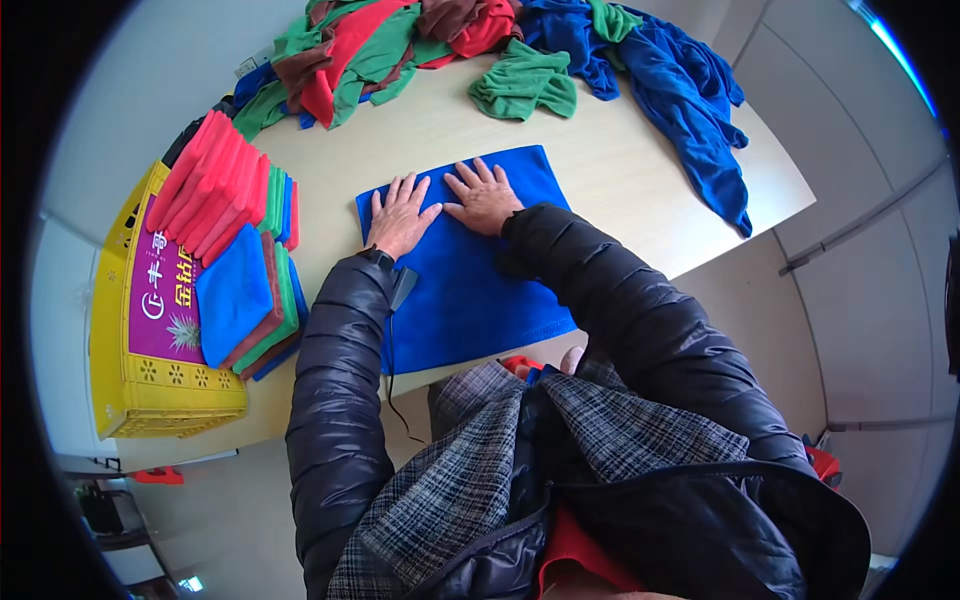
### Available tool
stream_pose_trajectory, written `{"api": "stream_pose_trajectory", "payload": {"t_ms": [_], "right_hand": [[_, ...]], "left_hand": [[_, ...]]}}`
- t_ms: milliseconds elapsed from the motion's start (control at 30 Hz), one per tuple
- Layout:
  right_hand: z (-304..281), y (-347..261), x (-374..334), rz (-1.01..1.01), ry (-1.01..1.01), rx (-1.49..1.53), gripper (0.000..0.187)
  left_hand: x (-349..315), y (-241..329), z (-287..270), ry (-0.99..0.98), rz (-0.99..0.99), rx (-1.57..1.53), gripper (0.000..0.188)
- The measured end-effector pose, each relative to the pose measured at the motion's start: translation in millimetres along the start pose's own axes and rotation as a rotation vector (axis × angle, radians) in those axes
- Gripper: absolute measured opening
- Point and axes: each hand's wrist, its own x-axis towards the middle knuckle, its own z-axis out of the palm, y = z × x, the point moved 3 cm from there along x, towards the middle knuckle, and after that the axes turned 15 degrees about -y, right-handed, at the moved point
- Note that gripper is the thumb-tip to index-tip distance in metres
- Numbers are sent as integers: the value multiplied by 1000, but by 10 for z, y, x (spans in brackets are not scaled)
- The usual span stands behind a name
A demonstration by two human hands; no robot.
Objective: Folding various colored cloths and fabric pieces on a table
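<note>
A blue cloth towel (470, 300) lies spread flat at the table's near edge, its lower end reaching that edge. Both hands rest palm down on its far part, thumbs almost meeting. My left hand (402, 212) has its fingers spread, pointing away from me. Beside it, my right hand (484, 198) also lies flat with fingers apart, angled a little to the left. Neither hand grips the fabric. Under the left wrist hangs a small dark device (403, 288) with a cable running down over the towel.
Folded red, green and blue cloths (215, 190) are stacked on the left, beside a yellow crate (165, 395). A folded blue cloth (235, 295) tops another pile there. Crumpled cloths (370, 50) heap along the far edge, with a green one (525, 82) and a long blue one (680, 100) rightward.
</note>
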Motion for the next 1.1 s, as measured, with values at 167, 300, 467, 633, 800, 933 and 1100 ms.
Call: {"api": "stream_pose_trajectory", "payload": {"t_ms": [167,300,467,633,800,933,1100], "right_hand": [[24,410,60,103,65,-23,65],[11,769,4,204,77,-18,65],[-5,983,-155,304,96,20,66],[38,1260,-425,364,158,47,67],[-63,1128,-691,356,6,56,67],[15,729,-1101,302,61,81,69],[91,-79,-1551,92,30,9,69]], "left_hand": [[47,-112,70,-9,-96,-88,64],[63,-211,114,16,-202,-135,65],[41,-319,152,35,-331,-185,67],[74,-316,114,39,-322,-218,68],[-175,-448,101,-54,-302,-316,72],[-627,0,139,-95,-228,-300,73],[-1363,491,243,-5,-91,-174,73]]}}
